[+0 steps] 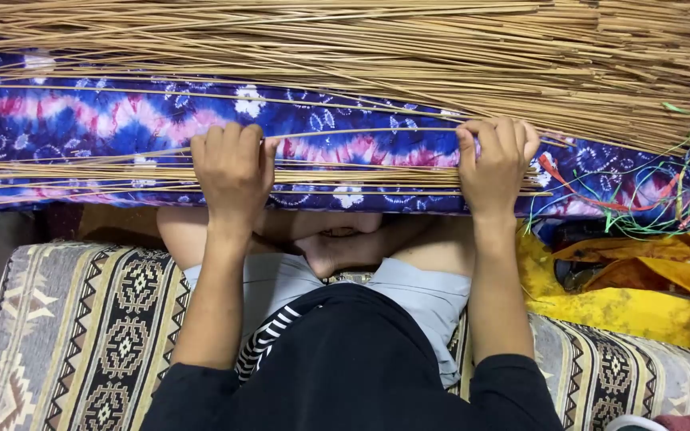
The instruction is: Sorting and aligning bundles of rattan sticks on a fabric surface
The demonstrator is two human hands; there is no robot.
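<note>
Torso: black long-sleeved top (345, 375) filling the bottom centre, with a striped strip at the waist.
Seat: woven cushion (81, 335) in grey, black and cream geometric bands, spanning the bottom edge from left to right.
Legs: crossed on the cushion, in pale grey shorts (417, 291), one bare foot (337, 247) tucked at the middle.
Yellow cloth: crumpled gold and orange fabric (640, 287) on the cushion's right end, just beside the right forearm.
Left hand: left hand (233, 168) curled knuckles-up over the thin bundle of reeds (361, 177), fingers clamped down on the stalks, thumb toward the middle.
Right hand: right hand (495, 164) closed the same way on the same bundle, well apart from the left (a long bare stretch of stalks between them).
Bundle: thin tan stalks lying flat, running left to right along the near edge of the tie-dye cloth (121, 120), loose ends fanning past the left edge.
Cloth: blue, purple and pink with white flower marks, spread under the stalks across the whole width.
Threads: tangle of green, red and orange strings (664, 191) at the cloth's right end.
Far pile: thick heap of reeds (441, 48) along the cloth's far edge, filling the top.
</note>
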